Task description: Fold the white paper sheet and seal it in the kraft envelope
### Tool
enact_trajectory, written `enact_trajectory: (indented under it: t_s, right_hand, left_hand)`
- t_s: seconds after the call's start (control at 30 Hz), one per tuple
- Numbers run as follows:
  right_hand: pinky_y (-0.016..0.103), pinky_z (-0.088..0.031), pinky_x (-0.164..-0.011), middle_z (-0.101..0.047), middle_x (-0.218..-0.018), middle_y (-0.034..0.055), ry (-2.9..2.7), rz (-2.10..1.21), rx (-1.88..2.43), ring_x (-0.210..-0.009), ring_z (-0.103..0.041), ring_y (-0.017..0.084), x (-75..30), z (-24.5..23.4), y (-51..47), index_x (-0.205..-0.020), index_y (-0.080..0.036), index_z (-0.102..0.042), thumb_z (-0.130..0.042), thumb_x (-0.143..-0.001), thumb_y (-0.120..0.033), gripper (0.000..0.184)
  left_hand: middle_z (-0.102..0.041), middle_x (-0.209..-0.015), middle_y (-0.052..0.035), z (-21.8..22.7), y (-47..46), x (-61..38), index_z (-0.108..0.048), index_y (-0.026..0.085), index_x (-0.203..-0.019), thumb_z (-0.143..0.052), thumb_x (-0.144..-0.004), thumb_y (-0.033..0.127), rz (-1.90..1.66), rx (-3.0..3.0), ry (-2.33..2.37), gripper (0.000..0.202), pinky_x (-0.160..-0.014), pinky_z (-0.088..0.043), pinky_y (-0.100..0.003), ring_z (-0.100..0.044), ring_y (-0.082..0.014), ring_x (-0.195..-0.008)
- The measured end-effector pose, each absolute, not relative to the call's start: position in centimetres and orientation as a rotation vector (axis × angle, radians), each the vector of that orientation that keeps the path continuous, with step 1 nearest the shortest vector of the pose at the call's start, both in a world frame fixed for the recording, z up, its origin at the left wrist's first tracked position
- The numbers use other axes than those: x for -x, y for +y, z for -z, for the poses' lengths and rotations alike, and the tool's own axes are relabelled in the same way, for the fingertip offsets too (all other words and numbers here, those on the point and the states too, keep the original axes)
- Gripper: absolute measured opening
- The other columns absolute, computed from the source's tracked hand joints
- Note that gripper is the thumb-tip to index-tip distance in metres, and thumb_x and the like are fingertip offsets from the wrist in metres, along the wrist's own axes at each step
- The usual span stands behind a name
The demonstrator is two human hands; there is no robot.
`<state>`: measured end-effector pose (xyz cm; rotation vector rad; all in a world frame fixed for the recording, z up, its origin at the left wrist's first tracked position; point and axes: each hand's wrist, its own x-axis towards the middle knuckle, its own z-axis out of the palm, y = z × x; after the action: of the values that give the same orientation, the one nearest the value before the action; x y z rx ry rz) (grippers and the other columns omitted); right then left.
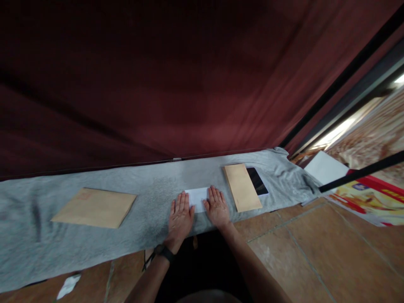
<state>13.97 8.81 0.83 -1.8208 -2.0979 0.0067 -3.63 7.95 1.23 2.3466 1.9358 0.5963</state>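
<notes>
A white sheet of paper (198, 199) lies on the grey cloth between my hands. My left hand (181, 216) rests flat on its left edge, fingers stretched out and pointing away from me. On the right edge, my right hand (217, 208) also lies flat with its fingers extended. Part of the paper is hidden under both hands. Close to my right hand is a brown envelope (242, 187), partly over a dark tablet or phone (258, 181). Farther off to the left, a larger brown envelope (94, 207) lies on the cloth.
The grey cloth (151, 181) covers a long narrow surface against a dark red curtain (189, 105). Black poles (356, 71) stand at the right. A red and yellow printed box (372, 195) and brown floor tiles (303, 244) are at the lower right. A white scrap (68, 286) lies lower left.
</notes>
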Motion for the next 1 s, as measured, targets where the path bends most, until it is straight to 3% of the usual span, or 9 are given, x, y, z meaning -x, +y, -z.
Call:
enact_trajectory:
  t_s: [0.07,0.23,0.53,0.7,0.87,1.0]
  right_hand:
    - [0.047,-0.026,-0.12,-0.039,-0.157,0.0161,-2.102,-0.012,1.826,-0.147,-0.035,0.028,-13.9,-0.8,8.8,-0.153,-0.009,-0.037,-0.037,-0.105,-0.042,0.058]
    - [0.047,-0.025,-0.12,-0.036,-0.158,0.0158,-2.127,-0.029,1.847,-0.148,-0.032,0.028,-13.9,-0.9,8.7,-0.153,-0.008,-0.037,-0.038,-0.104,-0.034,0.056]
    - [0.047,-0.024,-0.121,-0.042,-0.156,0.0139,-2.049,-0.077,1.848,-0.146,-0.037,0.028,-13.5,-1.3,8.9,-0.15,-0.008,-0.043,-0.033,-0.105,-0.029,0.051]
    - [0.045,-0.029,-0.12,-0.046,-0.154,0.0098,-2.175,-0.214,1.638,-0.144,-0.04,0.024,-11.9,-2.4,8.7,-0.149,-0.015,-0.046,-0.034,-0.105,-0.032,0.048]
    - [0.045,-0.027,-0.121,-0.04,-0.158,0.0085,-2.201,-0.195,1.661,-0.146,-0.037,0.024,-12.2,-2.2,8.6,-0.15,-0.018,-0.044,-0.035,-0.106,-0.036,0.049]
    - [0.046,-0.027,-0.12,-0.039,-0.158,0.0111,-2.173,-0.124,1.738,-0.147,-0.035,0.027,-13.4,-1.5,9.0,-0.152,-0.015,-0.041,-0.038,-0.105,-0.036,0.052]
  left_hand:
    - [-0.039,-0.156,-0.0206,-1.6,8.0,2.9,-0.039,0.003,-0.151,-0.034,-0.098,0.03,-0.622,-2.35,1.916,0.059,-0.121,-0.026,-0.055,-0.029,-0.0315,-0.15]
    - [-0.041,-0.158,-0.012,-1.8,8.5,0.8,-0.039,0.013,-0.153,-0.035,-0.099,0.03,-0.57,-2.454,1.641,0.056,-0.122,-0.027,-0.049,-0.03,-0.0252,-0.15]
    - [-0.038,-0.159,-0.0164,-1.0,8.5,2.8,-0.037,0.009,-0.152,-0.037,-0.099,0.036,-0.52,-2.451,1.772,0.06,-0.122,-0.028,-0.047,-0.03,-0.0272,-0.15]
    - [-0.036,-0.159,-0.0165,-1.1,8.5,2.9,-0.04,0.008,-0.151,-0.034,-0.098,0.027,-0.473,-2.487,1.742,0.057,-0.122,-0.027,-0.048,-0.026,-0.0282,-0.151]
    - [-0.035,-0.16,-0.0144,-1.2,8.5,2.9,-0.039,0.011,-0.152,-0.032,-0.098,0.026,-0.454,-2.489,1.73,0.056,-0.123,-0.026,-0.047,-0.026,-0.0266,-0.151]
    - [-0.036,-0.159,-0.0165,-1.1,8.4,2.8,-0.037,0.007,-0.152,-0.035,-0.099,0.032,-0.474,-2.452,1.84,0.059,-0.123,-0.025,-0.048,-0.029,-0.0268,-0.15]
